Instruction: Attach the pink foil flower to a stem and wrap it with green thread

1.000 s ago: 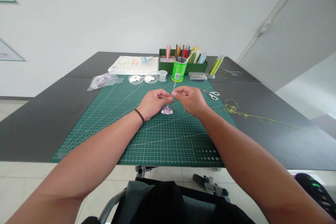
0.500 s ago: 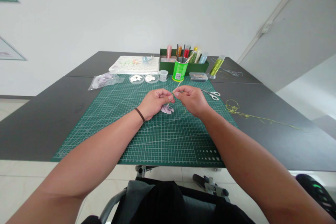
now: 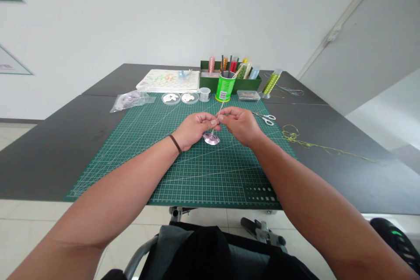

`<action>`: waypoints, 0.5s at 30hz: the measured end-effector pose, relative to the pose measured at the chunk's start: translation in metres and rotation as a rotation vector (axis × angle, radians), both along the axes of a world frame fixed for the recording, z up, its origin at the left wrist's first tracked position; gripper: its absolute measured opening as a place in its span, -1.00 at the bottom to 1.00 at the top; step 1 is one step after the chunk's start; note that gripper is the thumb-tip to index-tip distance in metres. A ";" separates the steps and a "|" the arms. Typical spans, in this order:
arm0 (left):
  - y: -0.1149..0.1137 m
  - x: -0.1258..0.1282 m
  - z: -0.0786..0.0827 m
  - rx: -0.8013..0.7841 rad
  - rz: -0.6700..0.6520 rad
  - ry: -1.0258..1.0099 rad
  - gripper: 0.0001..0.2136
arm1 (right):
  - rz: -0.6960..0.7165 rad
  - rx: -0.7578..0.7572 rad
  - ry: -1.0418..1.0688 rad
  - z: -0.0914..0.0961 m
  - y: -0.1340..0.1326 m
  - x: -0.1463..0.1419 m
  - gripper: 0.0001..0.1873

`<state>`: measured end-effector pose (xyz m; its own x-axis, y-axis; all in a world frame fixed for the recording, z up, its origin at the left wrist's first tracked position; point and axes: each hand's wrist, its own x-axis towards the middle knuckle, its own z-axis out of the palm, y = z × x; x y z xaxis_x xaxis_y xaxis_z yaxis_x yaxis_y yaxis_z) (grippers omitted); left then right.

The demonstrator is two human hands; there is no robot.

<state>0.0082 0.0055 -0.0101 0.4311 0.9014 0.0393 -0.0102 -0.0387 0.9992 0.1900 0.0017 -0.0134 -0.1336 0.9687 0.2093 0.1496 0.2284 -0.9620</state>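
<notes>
A small pale purple flower (image 3: 211,138) hangs head down over the green cutting mat (image 3: 203,175), below my fingertips. Its thin, light stem runs up between both hands and sticks out above them. My left hand (image 3: 197,129) pinches the stem between thumb and fingers, just above the petals. Touching it on the right, my right hand (image 3: 241,124) is closed on the same stem with thumb and forefinger. Whether thread is wound on the stem is too small to tell. White-handled scissors (image 3: 268,119) lie right of my right hand.
Behind the hands stand a green can (image 3: 225,87) of tools, a dark green box (image 3: 211,82) of coloured tubes and two shallow dishes (image 3: 171,99). A plastic bag (image 3: 129,99) lies left, tangled yellow-green thread (image 3: 292,134) right. A bead-filled tube (image 3: 271,83) leans at the back right.
The flower head has turned and now hangs slightly lower and further right, with more of its petals showing. The stem's upper end has swung left. Both hands stay nearly in place.
</notes>
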 end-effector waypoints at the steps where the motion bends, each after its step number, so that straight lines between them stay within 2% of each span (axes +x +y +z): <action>1: 0.000 0.000 0.000 0.006 -0.004 0.008 -0.80 | 0.002 -0.001 0.002 0.000 0.000 0.000 -0.62; 9: 0.002 -0.001 -0.003 0.024 -0.047 0.027 -0.72 | 0.002 -0.016 0.025 -0.001 0.001 0.001 -0.63; 15: 0.000 0.000 -0.001 -0.006 -0.010 0.007 -0.74 | -0.010 -0.035 0.030 0.002 0.000 -0.001 -0.66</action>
<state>0.0081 0.0056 -0.0110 0.4399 0.8975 0.0310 -0.0033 -0.0329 0.9995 0.1890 0.0021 -0.0116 -0.1183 0.9767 0.1790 0.1228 0.1933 -0.9734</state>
